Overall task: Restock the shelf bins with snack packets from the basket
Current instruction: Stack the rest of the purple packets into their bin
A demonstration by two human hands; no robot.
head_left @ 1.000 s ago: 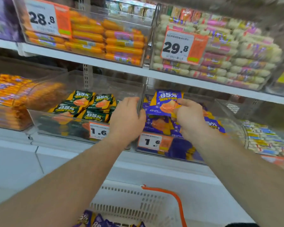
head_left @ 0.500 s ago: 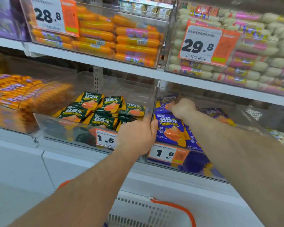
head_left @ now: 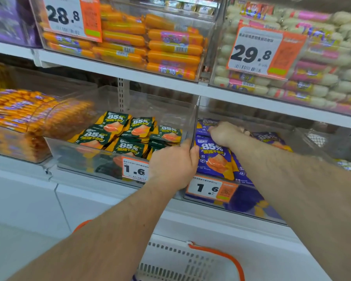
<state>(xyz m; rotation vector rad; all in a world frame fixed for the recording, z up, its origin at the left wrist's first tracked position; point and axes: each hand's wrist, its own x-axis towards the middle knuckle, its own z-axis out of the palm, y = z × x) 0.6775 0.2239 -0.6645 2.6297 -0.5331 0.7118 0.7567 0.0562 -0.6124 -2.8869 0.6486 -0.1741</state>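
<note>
Head view looks down both forearms to the lower shelf. At about 12 o'clock from the left hand [head_left: 173, 166], a clear divider wall separates the bin of green packets [head_left: 128, 134] from the bin of purple packets [head_left: 214, 157]. The left hand grips the front corner where the two bins meet, thumb hooked over the divider edge and fingers curled round the front, probably to steady the bins. The right hand [head_left: 224, 133] reaches deep into the purple bin at its 11 o'clock corner, fingers curled down onto a packet at the back; whether it pinches that packet or only presses it flat, I cannot tell. The front purple packet lies tilted, face up, its long axis running from 12 to 6 o'clock with the printed top toward the shelf back. At 6 o'clock below, the white basket [head_left: 176, 262] with its orange handle [head_left: 229, 258] waits.
</note>
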